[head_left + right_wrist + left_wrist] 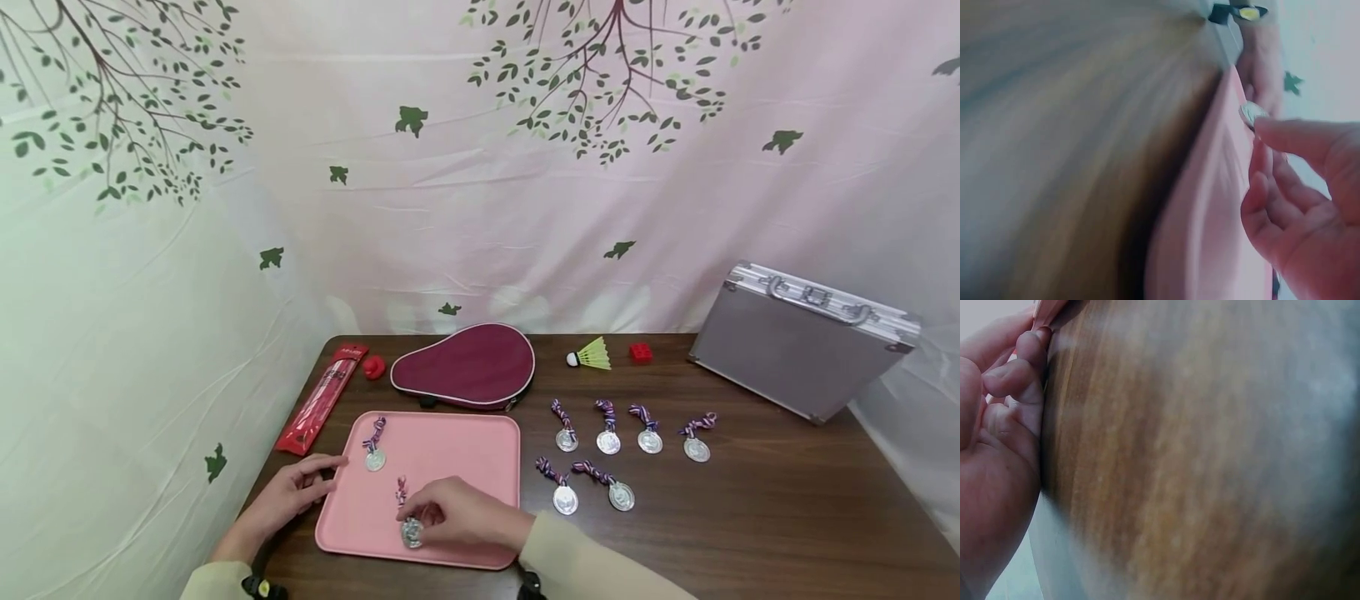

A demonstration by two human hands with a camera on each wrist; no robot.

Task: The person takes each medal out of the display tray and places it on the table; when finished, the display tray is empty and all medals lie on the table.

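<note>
Over the front half of a pink tray (457, 446), my right hand (457, 512) pinches a silver medal (411, 532) between thumb and fingers. The medal's knotted striped ribbon (401, 490) extends away from me. In the right wrist view the medal (1252, 114) shows at the fingertips, above the tray. My left hand (292, 492) holds the tray's left rim, its fingers curled at the edge in the left wrist view. Another silver medal (375, 459) with a knotted ribbon lies at the tray's back left. Several more medals (608, 442) lie on the wooden table (720, 525), right of the tray.
Behind the tray lies a maroon paddle case (465, 367). A red packet (324, 400) and small red object (373, 367) are at the left. A yellow shuttlecock (592, 355) and red toy brick (641, 352) sit farther back. A grey metal case (798, 346) stands back right.
</note>
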